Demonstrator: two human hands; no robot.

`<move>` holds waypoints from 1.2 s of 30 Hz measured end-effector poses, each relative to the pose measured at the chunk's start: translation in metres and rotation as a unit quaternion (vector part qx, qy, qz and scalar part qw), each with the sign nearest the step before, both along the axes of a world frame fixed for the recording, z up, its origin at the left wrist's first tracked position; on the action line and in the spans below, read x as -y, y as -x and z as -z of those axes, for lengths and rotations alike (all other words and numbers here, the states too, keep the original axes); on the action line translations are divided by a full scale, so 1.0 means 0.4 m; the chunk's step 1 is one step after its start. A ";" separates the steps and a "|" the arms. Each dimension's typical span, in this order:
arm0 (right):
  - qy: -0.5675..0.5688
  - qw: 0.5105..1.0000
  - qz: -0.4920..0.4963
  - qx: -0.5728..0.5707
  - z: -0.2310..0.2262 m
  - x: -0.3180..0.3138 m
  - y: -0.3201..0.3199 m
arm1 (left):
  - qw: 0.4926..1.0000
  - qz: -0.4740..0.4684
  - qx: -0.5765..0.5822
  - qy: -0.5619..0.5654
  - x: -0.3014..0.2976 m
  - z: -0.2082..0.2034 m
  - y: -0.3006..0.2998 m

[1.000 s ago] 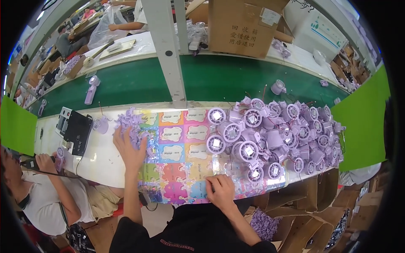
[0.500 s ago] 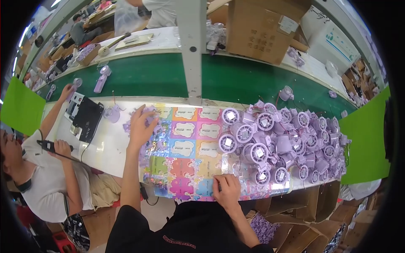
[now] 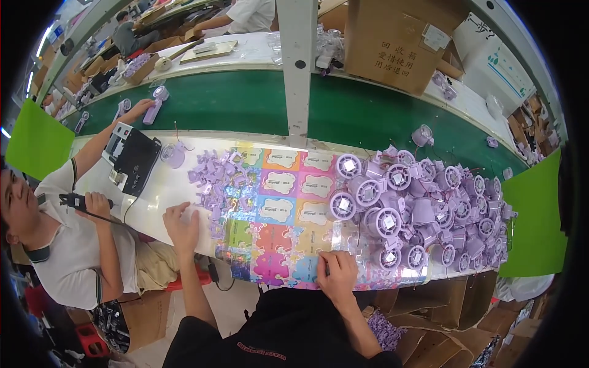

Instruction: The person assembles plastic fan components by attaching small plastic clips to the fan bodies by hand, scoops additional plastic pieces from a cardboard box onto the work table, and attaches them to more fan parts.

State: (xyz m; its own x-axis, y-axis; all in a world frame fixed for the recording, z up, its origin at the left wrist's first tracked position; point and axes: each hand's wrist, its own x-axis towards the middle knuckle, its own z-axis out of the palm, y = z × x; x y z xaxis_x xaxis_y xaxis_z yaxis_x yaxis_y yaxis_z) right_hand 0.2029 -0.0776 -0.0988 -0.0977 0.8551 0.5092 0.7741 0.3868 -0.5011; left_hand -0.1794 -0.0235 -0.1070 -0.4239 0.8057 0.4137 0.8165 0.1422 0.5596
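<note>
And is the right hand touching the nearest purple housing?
Apart. The head view shows a strip of patterned sheet between the right hand and the nearest purple housing.

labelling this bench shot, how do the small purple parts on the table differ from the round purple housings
The small parts look angular; the housings are bigger and round. The small parts show no wires; several housings trail thin ones. Both are light purple and heaped.

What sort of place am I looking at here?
Probably a factory assembly line: a long green belt runs past the table, matching purple round parts are heaped at its right end, and a co-worker holds a dark tool.
</note>
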 end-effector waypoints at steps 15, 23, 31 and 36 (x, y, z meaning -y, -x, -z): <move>-0.008 1.000 -0.001 0.004 0.004 0.001 0.006 | 0.989 -0.076 -0.127 -0.014 -0.020 0.012 -0.008; 0.006 1.000 0.001 0.001 0.002 0.001 0.004 | 0.986 -0.130 0.109 -0.013 0.049 0.023 0.023; -0.001 1.000 0.005 0.001 0.006 0.004 0.006 | 0.990 -0.106 0.092 0.033 0.000 0.015 0.078; 0.006 1.000 0.002 0.001 0.002 0.004 0.006 | 0.989 -0.106 0.089 0.053 -0.018 -0.008 0.093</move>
